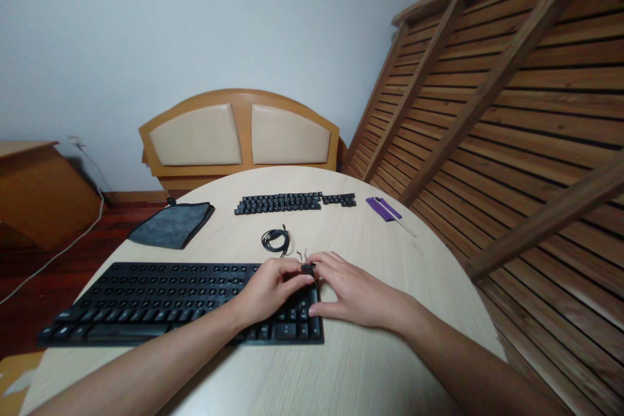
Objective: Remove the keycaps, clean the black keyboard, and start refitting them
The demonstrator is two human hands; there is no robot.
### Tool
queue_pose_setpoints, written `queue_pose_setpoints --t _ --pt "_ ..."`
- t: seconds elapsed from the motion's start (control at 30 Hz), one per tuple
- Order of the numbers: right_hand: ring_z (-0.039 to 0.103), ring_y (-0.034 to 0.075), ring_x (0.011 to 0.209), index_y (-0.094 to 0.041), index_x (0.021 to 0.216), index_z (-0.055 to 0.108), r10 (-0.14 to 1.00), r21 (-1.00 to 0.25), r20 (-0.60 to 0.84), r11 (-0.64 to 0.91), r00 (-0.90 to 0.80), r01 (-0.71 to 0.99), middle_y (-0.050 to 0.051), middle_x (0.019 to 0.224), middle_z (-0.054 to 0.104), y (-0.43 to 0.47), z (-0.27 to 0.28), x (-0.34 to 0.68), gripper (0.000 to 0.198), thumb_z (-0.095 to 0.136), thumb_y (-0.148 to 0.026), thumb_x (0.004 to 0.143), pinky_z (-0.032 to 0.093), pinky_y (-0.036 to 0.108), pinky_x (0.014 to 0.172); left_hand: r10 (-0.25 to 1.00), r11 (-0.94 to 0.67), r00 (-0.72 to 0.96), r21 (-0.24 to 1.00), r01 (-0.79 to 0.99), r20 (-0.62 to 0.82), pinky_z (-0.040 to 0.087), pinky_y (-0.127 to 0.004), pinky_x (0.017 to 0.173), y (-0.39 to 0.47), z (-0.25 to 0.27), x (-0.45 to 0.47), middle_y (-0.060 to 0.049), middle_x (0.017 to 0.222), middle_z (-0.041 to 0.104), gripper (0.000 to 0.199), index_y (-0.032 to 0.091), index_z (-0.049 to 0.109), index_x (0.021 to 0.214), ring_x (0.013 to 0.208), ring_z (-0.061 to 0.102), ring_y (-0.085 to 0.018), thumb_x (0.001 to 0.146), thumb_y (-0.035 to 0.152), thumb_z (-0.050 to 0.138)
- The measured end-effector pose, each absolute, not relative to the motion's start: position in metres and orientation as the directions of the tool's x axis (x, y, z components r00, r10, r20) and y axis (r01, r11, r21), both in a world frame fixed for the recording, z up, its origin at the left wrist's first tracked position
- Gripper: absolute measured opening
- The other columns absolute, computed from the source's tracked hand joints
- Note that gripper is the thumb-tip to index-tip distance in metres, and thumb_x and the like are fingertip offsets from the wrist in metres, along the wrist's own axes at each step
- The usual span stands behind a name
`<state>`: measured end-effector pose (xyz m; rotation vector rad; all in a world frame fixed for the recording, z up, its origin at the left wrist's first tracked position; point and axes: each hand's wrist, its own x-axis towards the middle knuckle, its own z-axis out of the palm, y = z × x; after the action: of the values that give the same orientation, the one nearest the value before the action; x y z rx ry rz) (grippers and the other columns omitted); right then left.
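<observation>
A black keyboard (pixel 160 289) lies along the table's front, with bare switches showing in its upper rows and caps on the lower ones. My left hand (pixel 273 289) is over its right part, thumb and fingers pinching a small black piece with thin wire prongs (pixel 307 268), which looks like a keycap puller. From the right, my right hand (pixel 353 289) reaches over the keyboard's edge. Its fingertips touch or nearly touch the small black piece, and its thumb rests apart on the keyboard's right edge. The hands partly hide the number keys.
Loose black keycaps (pixel 277 203) lie in rows at the table's back, with a smaller group (pixel 340 199) beside them. A coiled black cable (pixel 275 240) sits behind the keyboard. A grey cloth (pixel 173 226) lies left; a purple brush-like tool (pixel 383 208) lies right.
</observation>
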<state>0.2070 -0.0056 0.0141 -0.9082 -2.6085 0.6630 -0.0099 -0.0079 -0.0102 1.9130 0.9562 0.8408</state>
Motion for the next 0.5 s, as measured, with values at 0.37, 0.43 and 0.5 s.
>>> queue_pose_setpoints --t 0.37,0.43,0.5 --pt "0.060 0.019 0.096 -0.020 0.096 0.064 0.667 -0.536 0.141 0.673 -0.732 0.510 0.003 0.104 0.062 -0.0026 0.0131 0.2076 0.030 0.080 -0.036 0.078 0.048 0.031 0.087 0.895 -0.252 0.418 0.949 0.188 0.155 0.045 -0.026 0.066 -0.0078 -0.0096 -0.0084 -0.003 0.073 0.070 0.032 0.016 0.070 0.078 0.070 0.061 -0.017 0.093 0.039 0.056" --pt "0.060 0.018 0.097 -0.020 0.092 0.065 0.668 -0.526 0.144 0.677 -0.730 0.515 0.003 0.104 0.063 -0.0029 0.0124 0.2064 0.019 0.077 -0.029 0.080 0.047 0.030 0.088 0.904 -0.217 0.406 0.962 0.168 0.133 0.046 -0.026 0.065 -0.0085 -0.0101 -0.0077 -0.003 0.071 0.069 0.032 0.015 0.069 0.075 0.068 0.061 -0.017 0.093 0.039 0.056" --pt "0.059 0.018 0.099 -0.020 0.092 0.066 0.668 -0.516 0.143 0.681 -0.731 0.521 0.003 0.107 0.062 -0.0035 0.0124 0.2050 0.013 0.073 -0.023 0.082 0.047 0.030 0.088 0.901 -0.228 0.414 0.955 0.190 0.132 0.045 -0.026 0.065 -0.0089 -0.0109 -0.0068 -0.002 0.070 0.068 0.032 0.015 0.068 0.072 0.068 0.060 -0.016 0.092 0.038 0.058"
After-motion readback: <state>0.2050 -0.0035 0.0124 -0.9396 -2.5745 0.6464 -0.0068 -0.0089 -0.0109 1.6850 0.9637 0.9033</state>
